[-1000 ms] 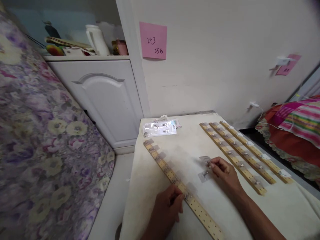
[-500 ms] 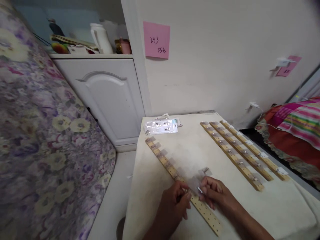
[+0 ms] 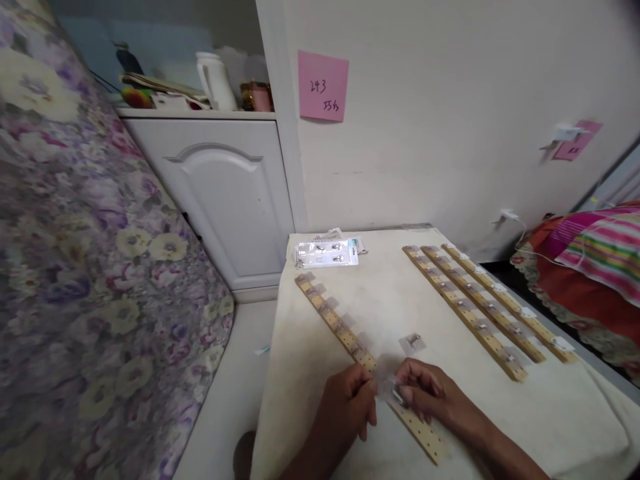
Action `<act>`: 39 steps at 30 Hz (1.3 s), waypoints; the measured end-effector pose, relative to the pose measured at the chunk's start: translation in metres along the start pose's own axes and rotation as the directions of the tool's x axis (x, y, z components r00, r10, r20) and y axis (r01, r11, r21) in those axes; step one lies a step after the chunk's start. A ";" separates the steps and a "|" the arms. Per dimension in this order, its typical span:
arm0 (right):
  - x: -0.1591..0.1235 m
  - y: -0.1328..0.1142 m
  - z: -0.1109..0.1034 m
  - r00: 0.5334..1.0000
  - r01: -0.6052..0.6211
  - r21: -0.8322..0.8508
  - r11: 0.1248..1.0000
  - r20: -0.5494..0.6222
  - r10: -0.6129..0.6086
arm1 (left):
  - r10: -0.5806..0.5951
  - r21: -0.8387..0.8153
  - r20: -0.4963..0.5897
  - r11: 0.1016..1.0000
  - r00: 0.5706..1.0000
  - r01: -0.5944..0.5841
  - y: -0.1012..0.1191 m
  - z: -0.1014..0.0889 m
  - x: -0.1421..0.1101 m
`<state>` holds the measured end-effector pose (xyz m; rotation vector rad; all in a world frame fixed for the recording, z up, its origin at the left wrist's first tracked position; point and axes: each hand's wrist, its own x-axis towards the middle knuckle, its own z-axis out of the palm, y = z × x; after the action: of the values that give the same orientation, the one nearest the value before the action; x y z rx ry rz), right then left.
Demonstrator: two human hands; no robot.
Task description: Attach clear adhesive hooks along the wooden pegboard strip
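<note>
Between my two hands is a clear adhesive hook, a see-through square with a small metal hook. My right hand pinches it on its metal side with thumb and fingers. The fingertips of my left hand are closed at the left edge of the plastic. Both hands hover over the perforated wooden strip, which lies slanting across the table. Several similar clear hooks sit in a row along its upper part. Another loose clear hook lies on the cloth just beyond my right hand.
Three more wooden strips with hooks lie side by side on the right of the cloth-covered table. A clear plastic package rests at the back left. A white cabinet, a flowered curtain and a wall surround the table.
My left fingertips have shifted from the wooden strip to the edge of the clear hook. My right hand has brought the hook slightly lower and closer to the left. The view has moved slightly.
</note>
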<state>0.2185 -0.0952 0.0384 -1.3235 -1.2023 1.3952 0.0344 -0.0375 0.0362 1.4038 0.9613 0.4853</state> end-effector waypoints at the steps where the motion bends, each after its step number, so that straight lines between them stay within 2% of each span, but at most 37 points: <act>1: -0.001 -0.002 0.000 1.000 0.025 -0.020 0.999 0.003 -0.025 | 0.004 0.018 0.009 1.000 1.000 -0.005 0.000 0.000 0.000; 5: 0.001 -0.002 0.005 0.997 0.070 -0.029 0.997 0.026 -0.069 | 0.006 0.050 0.069 0.999 0.998 -0.009 -0.002 0.003 -0.001; 11: 0.007 0.012 0.013 0.999 -0.041 0.059 0.997 0.028 0.039 | 0.028 0.031 0.077 0.999 0.997 -0.030 -0.004 0.005 0.000; 13: 0.006 0.015 0.009 0.997 -0.069 0.094 0.993 -0.020 0.071 | 0.010 0.008 0.085 1.000 0.996 -0.010 -0.004 0.006 -0.001; 17: -0.002 0.025 -0.009 0.985 -0.024 0.143 0.989 -0.167 0.049 | -0.091 0.025 0.126 0.996 0.988 0.089 -0.012 0.011 -0.004; 21: -0.009 0.037 -0.018 0.981 -0.027 0.143 0.989 -0.187 0.054 | -0.164 0.062 0.156 0.986 0.974 0.156 -0.026 0.021 -0.008; 25: -0.009 0.042 -0.014 0.978 -0.056 0.115 0.992 -0.196 0.078 | -0.180 0.083 0.117 0.982 0.977 0.171 -0.035 0.029 -0.006; 32: -0.008 0.042 -0.008 0.967 -0.086 0.074 0.994 -0.235 0.101 | -0.213 0.066 0.135 0.976 0.968 0.206 -0.028 0.035 0.000; 39: -0.008 0.042 -0.004 0.952 -0.084 0.050 0.995 -0.290 0.095 | -0.267 0.087 0.092 0.962 0.959 0.259 -0.020 0.038 0.002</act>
<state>0.2244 -0.1108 -0.0018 -1.5138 -0.9237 1.2250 0.0614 -0.0616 0.0126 1.3290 1.0717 0.1778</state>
